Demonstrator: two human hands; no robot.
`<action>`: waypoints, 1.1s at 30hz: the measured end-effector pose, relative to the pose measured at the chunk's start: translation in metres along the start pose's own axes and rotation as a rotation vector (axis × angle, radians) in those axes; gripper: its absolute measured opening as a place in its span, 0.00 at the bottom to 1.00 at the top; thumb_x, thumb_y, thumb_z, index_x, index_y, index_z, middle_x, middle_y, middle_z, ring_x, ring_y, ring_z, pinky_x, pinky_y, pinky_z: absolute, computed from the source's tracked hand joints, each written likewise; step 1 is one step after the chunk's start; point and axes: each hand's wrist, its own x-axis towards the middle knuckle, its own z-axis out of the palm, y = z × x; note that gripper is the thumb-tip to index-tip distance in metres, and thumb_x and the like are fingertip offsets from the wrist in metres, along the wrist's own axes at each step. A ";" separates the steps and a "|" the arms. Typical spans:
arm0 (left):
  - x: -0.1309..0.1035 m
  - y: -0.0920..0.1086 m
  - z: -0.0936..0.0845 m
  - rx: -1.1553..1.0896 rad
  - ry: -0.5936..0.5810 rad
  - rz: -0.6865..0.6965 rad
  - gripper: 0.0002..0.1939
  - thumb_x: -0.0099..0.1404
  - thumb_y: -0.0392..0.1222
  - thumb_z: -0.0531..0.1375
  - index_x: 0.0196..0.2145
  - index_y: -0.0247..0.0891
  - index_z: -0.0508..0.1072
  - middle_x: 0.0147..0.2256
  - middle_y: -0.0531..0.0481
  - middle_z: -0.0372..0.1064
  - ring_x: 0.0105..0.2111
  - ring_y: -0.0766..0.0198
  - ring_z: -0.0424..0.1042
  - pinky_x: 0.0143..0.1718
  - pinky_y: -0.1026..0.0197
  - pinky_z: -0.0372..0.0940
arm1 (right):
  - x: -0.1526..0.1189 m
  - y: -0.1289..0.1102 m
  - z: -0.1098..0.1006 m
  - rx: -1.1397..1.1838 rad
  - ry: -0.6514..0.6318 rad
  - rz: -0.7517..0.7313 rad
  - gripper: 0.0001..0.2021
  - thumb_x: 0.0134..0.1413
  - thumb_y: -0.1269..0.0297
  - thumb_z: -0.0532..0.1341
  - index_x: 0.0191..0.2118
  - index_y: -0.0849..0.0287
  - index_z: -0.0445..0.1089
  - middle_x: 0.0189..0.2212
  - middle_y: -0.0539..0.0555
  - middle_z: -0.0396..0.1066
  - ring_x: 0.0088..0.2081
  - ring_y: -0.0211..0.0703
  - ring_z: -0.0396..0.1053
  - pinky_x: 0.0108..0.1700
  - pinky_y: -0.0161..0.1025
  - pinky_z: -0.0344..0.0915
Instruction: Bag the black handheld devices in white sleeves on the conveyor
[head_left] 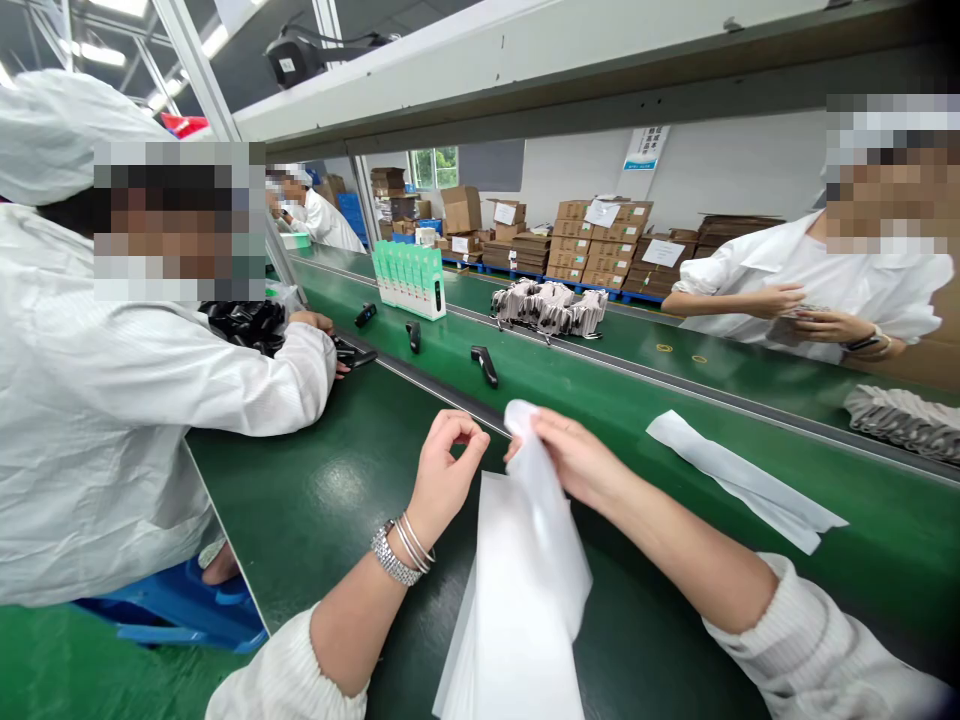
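My right hand pinches the top of a white foam bag, lifting it off a stack of the same white bags that lies on the green table. My left hand hovers just left of the bag's top with fingertips curled together, holding nothing I can see. A silver watch and thin bracelets sit on my left wrist. Just beyond my hands a black handheld device lies on the green conveyor belt.
Two more black devices and a row of green-and-white boxes sit further up the belt. A loose white bag lies at right. People in white coats work at left and across the belt. Grey pouches are piled opposite.
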 end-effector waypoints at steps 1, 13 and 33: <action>0.000 -0.001 0.000 0.005 0.005 -0.005 0.08 0.66 0.39 0.56 0.28 0.36 0.66 0.35 0.51 0.62 0.37 0.68 0.64 0.39 0.64 0.63 | 0.004 -0.006 -0.010 -0.057 0.103 -0.074 0.17 0.52 0.50 0.62 0.42 0.56 0.66 0.26 0.50 0.69 0.28 0.42 0.68 0.35 0.41 0.66; -0.003 -0.005 0.002 0.271 -0.161 0.081 0.07 0.66 0.37 0.54 0.30 0.37 0.68 0.36 0.50 0.63 0.33 0.69 0.64 0.33 0.65 0.61 | 0.038 0.004 -0.088 -1.609 0.540 -0.540 0.12 0.57 0.67 0.54 0.47 0.55 0.68 0.45 0.57 0.68 0.46 0.50 0.65 0.45 0.43 0.57; -0.004 -0.011 0.000 0.476 -0.303 0.229 0.07 0.67 0.37 0.53 0.31 0.37 0.69 0.36 0.50 0.64 0.31 0.70 0.64 0.32 0.66 0.61 | 0.041 0.049 -0.067 -1.454 0.255 -0.340 0.04 0.57 0.66 0.52 0.36 0.54 0.63 0.30 0.47 0.69 0.28 0.37 0.64 0.30 0.34 0.51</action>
